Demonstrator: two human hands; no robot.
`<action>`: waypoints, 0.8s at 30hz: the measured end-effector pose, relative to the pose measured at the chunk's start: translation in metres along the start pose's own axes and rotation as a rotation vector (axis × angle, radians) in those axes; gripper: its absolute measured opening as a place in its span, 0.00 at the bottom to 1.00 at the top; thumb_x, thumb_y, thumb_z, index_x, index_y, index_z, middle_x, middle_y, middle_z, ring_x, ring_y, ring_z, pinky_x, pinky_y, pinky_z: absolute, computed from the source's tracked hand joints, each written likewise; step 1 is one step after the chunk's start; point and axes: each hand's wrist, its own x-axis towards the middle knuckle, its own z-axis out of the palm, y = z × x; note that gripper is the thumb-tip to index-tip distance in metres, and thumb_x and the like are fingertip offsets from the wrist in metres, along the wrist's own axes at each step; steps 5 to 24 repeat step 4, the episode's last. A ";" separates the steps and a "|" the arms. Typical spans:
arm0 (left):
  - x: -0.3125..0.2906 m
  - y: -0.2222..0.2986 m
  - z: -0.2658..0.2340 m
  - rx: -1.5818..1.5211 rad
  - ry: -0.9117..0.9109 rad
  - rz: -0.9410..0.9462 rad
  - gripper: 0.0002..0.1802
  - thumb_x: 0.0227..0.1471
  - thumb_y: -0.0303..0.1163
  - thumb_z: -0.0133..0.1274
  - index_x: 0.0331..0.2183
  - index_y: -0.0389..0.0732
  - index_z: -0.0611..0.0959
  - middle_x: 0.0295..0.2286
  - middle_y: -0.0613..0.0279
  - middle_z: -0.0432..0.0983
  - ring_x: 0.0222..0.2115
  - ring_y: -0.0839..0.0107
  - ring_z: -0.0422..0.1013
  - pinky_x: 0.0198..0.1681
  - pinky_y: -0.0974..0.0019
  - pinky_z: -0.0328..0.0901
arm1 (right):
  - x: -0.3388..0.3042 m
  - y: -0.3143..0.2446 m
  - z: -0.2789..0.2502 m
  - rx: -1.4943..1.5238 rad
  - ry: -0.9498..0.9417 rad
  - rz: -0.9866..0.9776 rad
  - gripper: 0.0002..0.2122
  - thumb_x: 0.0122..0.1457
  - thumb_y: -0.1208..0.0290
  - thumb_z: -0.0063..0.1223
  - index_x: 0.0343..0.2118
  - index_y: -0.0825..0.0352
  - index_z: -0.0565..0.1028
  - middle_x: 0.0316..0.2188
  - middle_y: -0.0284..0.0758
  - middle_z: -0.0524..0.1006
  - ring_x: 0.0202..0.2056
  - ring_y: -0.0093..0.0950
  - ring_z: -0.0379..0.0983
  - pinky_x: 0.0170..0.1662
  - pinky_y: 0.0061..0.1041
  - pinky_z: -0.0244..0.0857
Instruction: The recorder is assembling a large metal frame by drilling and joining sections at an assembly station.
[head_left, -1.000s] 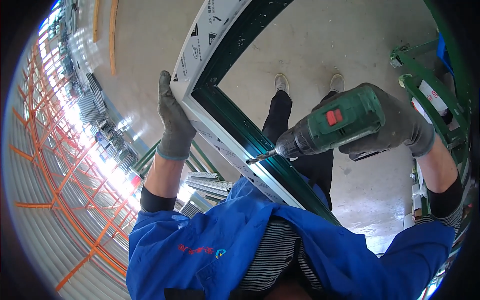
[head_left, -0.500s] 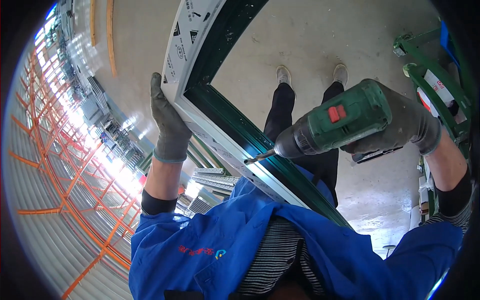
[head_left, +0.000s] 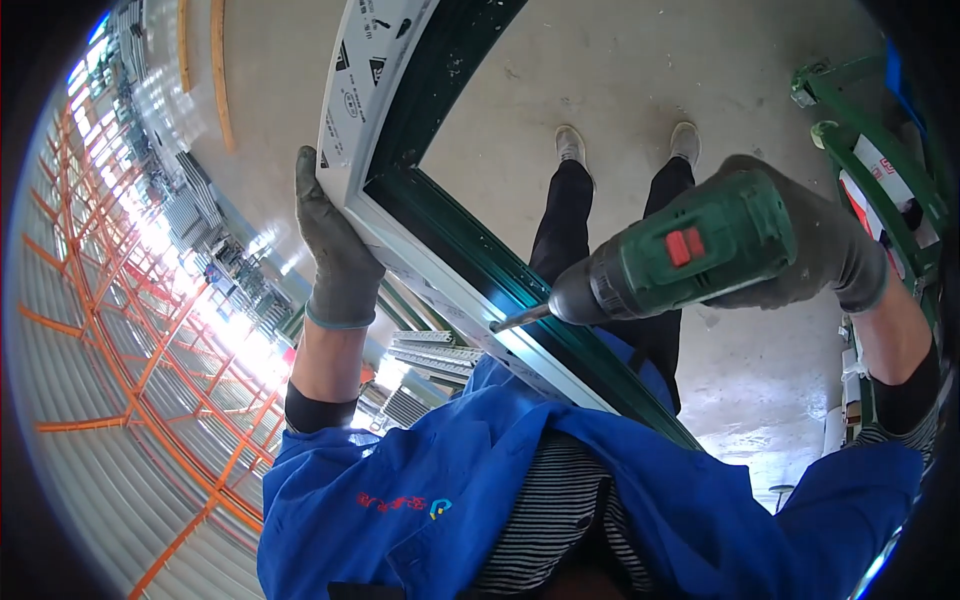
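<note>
Gripping the corner of a green and white window frame point(head_left: 440, 250), we are keeping our gloved left hand point(head_left: 335, 250) wrapped around its outer white edge, fingers reaching up along the profile and thumb side pressed against it just below the corner joint. Our right hand point(head_left: 810, 245), also in a grey glove, is clenching the handle of a green cordless drill point(head_left: 690, 250) with a red switch on its side, and we are pointing its bit point(head_left: 518, 318) at the lower rail of the frame, where the tip is touching or sitting just beside the inner channel; we cannot tell which. We are holding the frame at chest height, one member running up and away from the corner, the other slanting down to the right across our blue jacket point(head_left: 480, 480), which is hanging open over a striped shirt point(head_left: 560, 520). We are seeing our dark trousers point(head_left: 570, 220) and pale shoes point(head_left: 570, 145) through the frame's opening, on a concrete floor point(head_left: 620, 80). A green metal rack point(head_left: 860, 150) is standing at the right, and orange shelving point(head_left: 110, 330) is curving along the left rim.
</note>
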 end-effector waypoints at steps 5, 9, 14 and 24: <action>0.006 -0.004 -0.002 -0.017 0.016 -0.004 0.33 0.71 0.55 0.34 0.55 0.35 0.77 0.41 0.49 0.82 0.37 0.63 0.81 0.41 0.64 0.79 | 0.012 0.005 -0.009 -0.467 0.099 -0.548 0.29 0.52 0.67 0.74 0.55 0.65 0.69 0.37 0.36 0.81 0.40 0.30 0.84 0.45 0.35 0.76; 0.006 -0.004 -0.002 -0.017 0.016 -0.004 0.33 0.71 0.55 0.34 0.55 0.35 0.77 0.41 0.49 0.82 0.37 0.63 0.81 0.41 0.64 0.79 | 0.012 0.005 -0.009 -0.467 0.099 -0.548 0.29 0.52 0.67 0.74 0.55 0.65 0.69 0.37 0.36 0.81 0.40 0.30 0.84 0.45 0.35 0.76; 0.006 -0.004 -0.002 -0.017 0.016 -0.004 0.33 0.71 0.55 0.34 0.55 0.35 0.77 0.41 0.49 0.82 0.37 0.63 0.81 0.41 0.64 0.79 | 0.012 0.005 -0.009 -0.467 0.099 -0.548 0.29 0.52 0.67 0.74 0.55 0.65 0.69 0.37 0.36 0.81 0.40 0.30 0.84 0.45 0.35 0.76; 0.006 -0.004 -0.002 -0.017 0.016 -0.004 0.33 0.71 0.55 0.34 0.55 0.35 0.77 0.41 0.49 0.82 0.37 0.63 0.81 0.41 0.64 0.79 | 0.012 0.005 -0.009 -0.467 0.099 -0.548 0.29 0.52 0.67 0.74 0.55 0.65 0.69 0.37 0.36 0.81 0.40 0.30 0.84 0.45 0.35 0.76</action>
